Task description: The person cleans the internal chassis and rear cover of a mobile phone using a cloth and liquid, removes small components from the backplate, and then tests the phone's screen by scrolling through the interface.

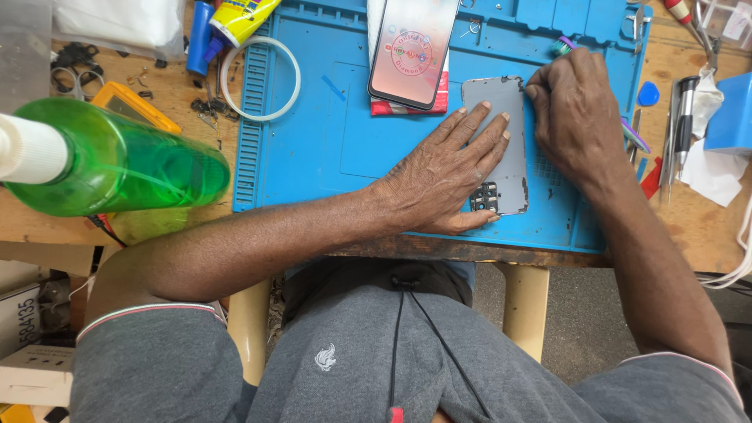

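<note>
Grey phone back cover (501, 117) lies flat on blue repair mat (313, 141), camera cutout toward you. Your left hand (446, 176) presses it w/ fingers spread flat, no grasp. Your right hand (576, 106) is curled at its top-right edge, clenching a purple-tipped tool (561, 47). Another phone (413, 48), screen lit, sits just beyond.

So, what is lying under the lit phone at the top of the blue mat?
Under the lit phone, a red packet shows at its lower edge, with a white strip at its left. The rest is covered.
</note>
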